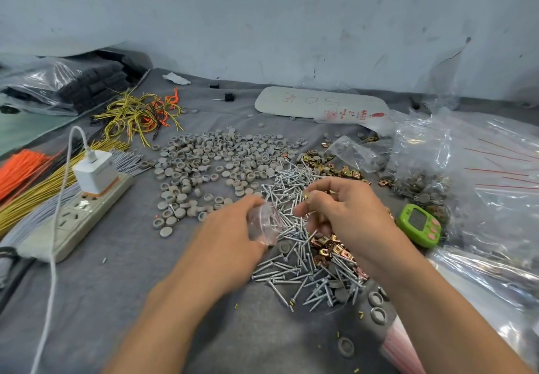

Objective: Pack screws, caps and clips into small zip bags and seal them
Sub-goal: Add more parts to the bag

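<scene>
1. The left hand [230, 230] holds a small clear plastic zip bag [267, 223] above the near-middle of the grey cloth-covered surface [116, 286]. Its fingers are curled round the bag's left side.
2. The right hand [347, 213] hovers just beside the bag with its fingers bent inward. Thumb and forefinger pinch a small gold-coloured piece [306, 196], too small to name for sure.
3. A loose heap of silver metal screws [294, 260] lies under and between both hands, running from the middle of the surface toward its near edge.
4. Round grey plastic caps [210, 163] spread across the middle of the surface, left of the screws and beyond them. A few more lie close to the near edge by the right forearm.
5. Brass-coloured metal clips [329, 247] lie mixed among the screws beneath the right hand. Another scatter sits farther back, toward the right edge.
6. A green plastic timer [418, 225] lies just right of the right wrist. It is near large clear plastic bags [481, 169] piled along the right edge, some of which hold small parts.
7. By the left edge a white power strip [73, 216] carries a white charger block [94, 172]. Bundles of yellow and orange wires [131, 114] lie near it.
8. A flat white bag with red writing [320, 102] lies at the far edge.
</scene>
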`<state>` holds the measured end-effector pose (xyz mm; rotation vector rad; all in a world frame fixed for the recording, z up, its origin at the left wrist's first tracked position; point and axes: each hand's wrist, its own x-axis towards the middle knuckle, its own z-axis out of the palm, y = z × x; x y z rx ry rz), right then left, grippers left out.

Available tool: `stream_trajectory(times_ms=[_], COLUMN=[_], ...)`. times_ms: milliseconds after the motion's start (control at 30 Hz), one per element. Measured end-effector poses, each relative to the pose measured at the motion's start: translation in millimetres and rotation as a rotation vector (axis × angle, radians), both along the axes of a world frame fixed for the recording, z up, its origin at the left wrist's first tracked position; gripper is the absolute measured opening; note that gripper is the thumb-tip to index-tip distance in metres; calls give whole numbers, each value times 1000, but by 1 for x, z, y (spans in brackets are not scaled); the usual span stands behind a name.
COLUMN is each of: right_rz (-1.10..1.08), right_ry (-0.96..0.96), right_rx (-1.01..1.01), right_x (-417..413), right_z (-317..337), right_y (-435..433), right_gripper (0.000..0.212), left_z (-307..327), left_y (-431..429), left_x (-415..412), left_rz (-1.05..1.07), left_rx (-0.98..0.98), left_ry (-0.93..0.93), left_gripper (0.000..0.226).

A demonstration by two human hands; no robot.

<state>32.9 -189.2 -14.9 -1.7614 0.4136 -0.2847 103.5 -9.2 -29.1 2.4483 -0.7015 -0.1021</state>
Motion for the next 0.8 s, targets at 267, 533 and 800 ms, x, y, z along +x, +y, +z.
stream_trajectory(times_ms=[267,533,800], right_rz=[28,48,70], right_ry=[33,135,141], right_rx=[10,-149,-83], right_x=[4,11,18], right_z=[1,0,-4], right_y=[15,24,26], right_gripper=[17,42,44], left_z=[1,-4,-4], left_y=[-5,2,6], left_x=[0,6,9], left_rz=[12,32,8], left_rx=[-16,-95,-113], left_ry=[-34,-40,-37], left_gripper=[54,52,49])
